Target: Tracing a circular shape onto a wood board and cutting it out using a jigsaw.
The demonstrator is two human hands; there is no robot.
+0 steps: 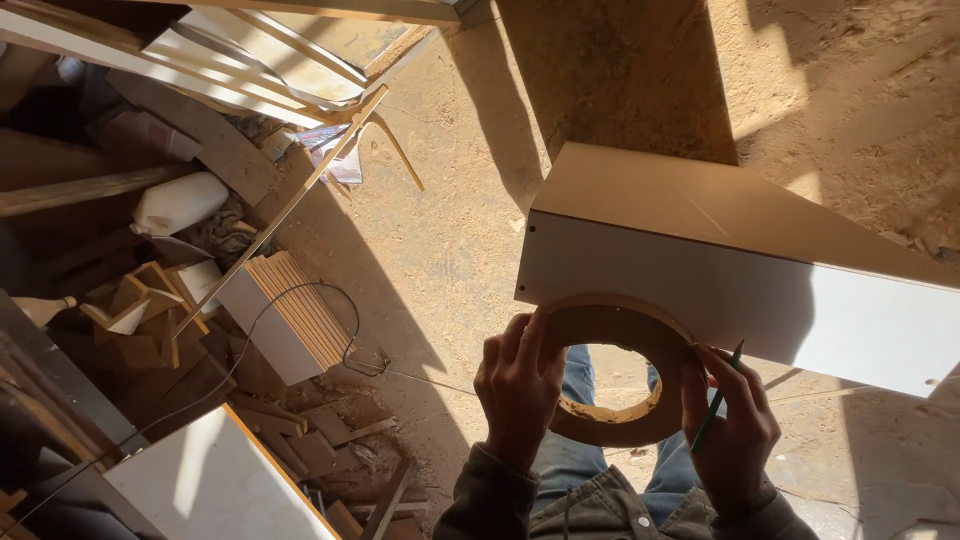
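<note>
Head view looks straight down past my knees to a sawdust-covered floor (450, 230), and I am at the marking step: my left hand (520, 385) is curled over the left side of a round wooden ring (612, 375), fingers spread on its top face and pressing it flat, while my right hand (735, 430) is closed around a green pencil (716, 400) in a writing grip, its tip touching the ring's outer right edge. That ring lies with its upper arc on the white face of a long board (740, 290), its lower half hanging off the board's near edge above my jeans (575, 465). Being round, the ring has no long axis of its own and lies flat with its hole facing up; the board's long axis runs from the upper left toward the lower right, and the pencil stands steeply, tip up and to the right. I judge the next move needs the ring kept dead still under my left hand as the pencil follows the curve. Off to the left sit wood offcuts (300, 420), a ribbed panel (290, 315) and a white bottle (180, 203)
</note>
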